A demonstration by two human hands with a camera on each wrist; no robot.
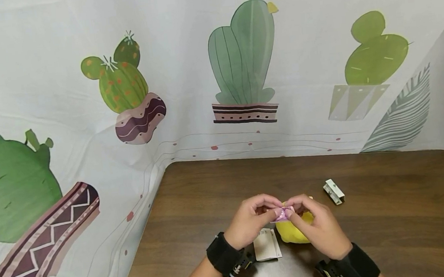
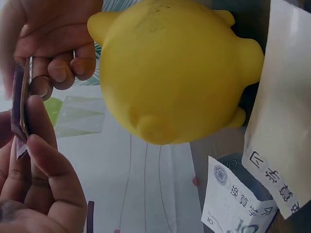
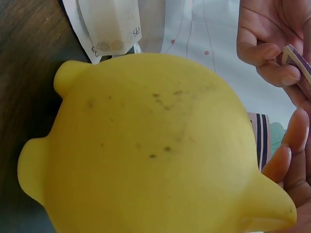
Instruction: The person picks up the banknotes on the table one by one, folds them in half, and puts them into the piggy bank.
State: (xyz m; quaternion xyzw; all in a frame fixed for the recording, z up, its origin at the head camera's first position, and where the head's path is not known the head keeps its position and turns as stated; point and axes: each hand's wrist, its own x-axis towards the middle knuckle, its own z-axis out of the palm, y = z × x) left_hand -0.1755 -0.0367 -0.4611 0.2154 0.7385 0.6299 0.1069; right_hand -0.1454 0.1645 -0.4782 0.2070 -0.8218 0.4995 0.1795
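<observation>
Above the tabletop, the left hand (image 1: pixel 250 219) and right hand (image 1: pixel 319 225) meet, pinching a small folded purple paper note (image 1: pixel 283 214) between thumbs and fingers. In the left wrist view the folded note (image 2: pixel 20 102) stands edge-on, held by fingers of both hands. Just beneath the hands sits a yellow rounded animal-shaped figure (image 1: pixel 293 232) with stubby legs, partly hidden by the right hand. Dark specks mark its yellow body (image 3: pixel 155 145) in the right wrist view. To its left lies a pile of folded printed paper notes (image 1: pixel 266 245), one showing a 10.
A small white box-like piece (image 1: pixel 333 191) lies on the brown wooden table (image 1: pixel 218 179), right of the hands. Behind the table hangs a white cloth (image 1: pixel 183 71) printed with cacti. Black straps (image 1: pixel 223 253) with cameras are on both wrists.
</observation>
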